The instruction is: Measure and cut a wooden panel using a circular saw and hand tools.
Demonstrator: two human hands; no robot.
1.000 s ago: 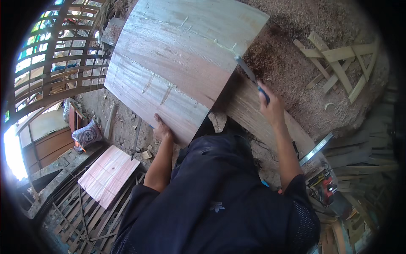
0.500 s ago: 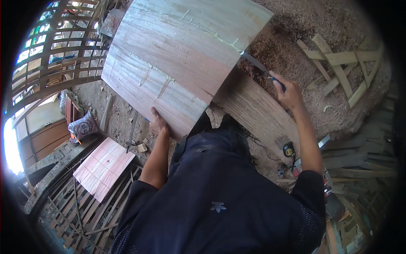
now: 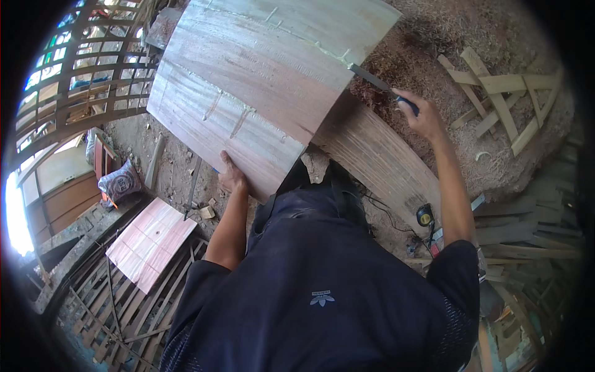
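Observation:
A large wooden panel [image 3: 248, 80] of joined boards lies tilted in front of me, with pale, glue-like lines and drips along its seams. My left hand [image 3: 232, 175] is closed on the panel's near edge, thumb on top, fingers hidden beneath. A small blue bit shows beside that thumb. My right hand [image 3: 424, 116] grips the dark blue handle of a flat-bladed tool [image 3: 372, 79], whose exact kind I cannot make out. The blade's tip meets the panel's right edge, at the end of a pale seam. Under the panel runs a ridged wooden plank [image 3: 384, 158].
A yellow-and-black tape measure [image 3: 424, 216] rests at the plank's near end. Crossed wooden strips [image 3: 496, 93] lie on shavings at the right. To the left are a smaller pinkish panel [image 3: 150, 245] on slats, a stuffed plastic bag [image 3: 120, 181] and a wooden lattice [image 3: 74, 74].
My right hand and the tool have shifted slightly left and away from me, bringing the blade's tip up along the panel's right edge. My left hand keeps its grip on the panel.

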